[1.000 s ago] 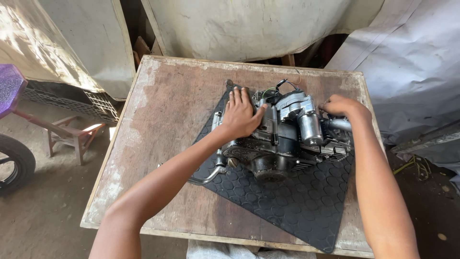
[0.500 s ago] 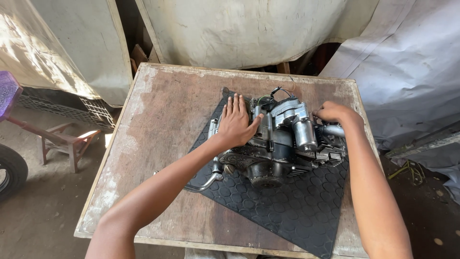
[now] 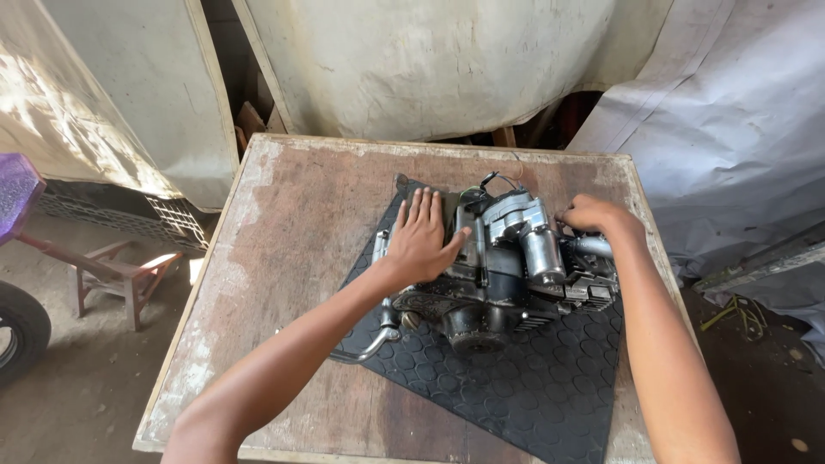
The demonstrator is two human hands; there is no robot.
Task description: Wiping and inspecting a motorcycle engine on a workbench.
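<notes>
A small motorcycle engine (image 3: 503, 271), grey metal darkened with grime, sits at the centre of the frame on a black rubber mat (image 3: 524, 387) with a hexagon pattern. The mat lies slanted across a worn wooden table (image 3: 292, 258) whose top is scuffed pale along the left edge.

The left hand (image 3: 421, 241) lies flat on the left side of the engine, fingers spread and straight, palm pressing the casing instead of closing around anything. The right hand (image 3: 593, 215) is curled at the upper right of the engine, fingers bent over a metal part there; exactly what it grips cannot be made out.

A bent metal lever (image 3: 374, 344) pokes out from the engine's lower left onto the mat. The engine appears whole, its covers on, and no tools or loose parts lie on the table, so the work looks barely begun, at the stage of steadying or positioning it.

Pale tarpaulins (image 3: 430, 60) hang behind the table. At far left are a small wooden stool (image 3: 116, 275) and the edge of a tyre (image 3: 17, 331).
</notes>
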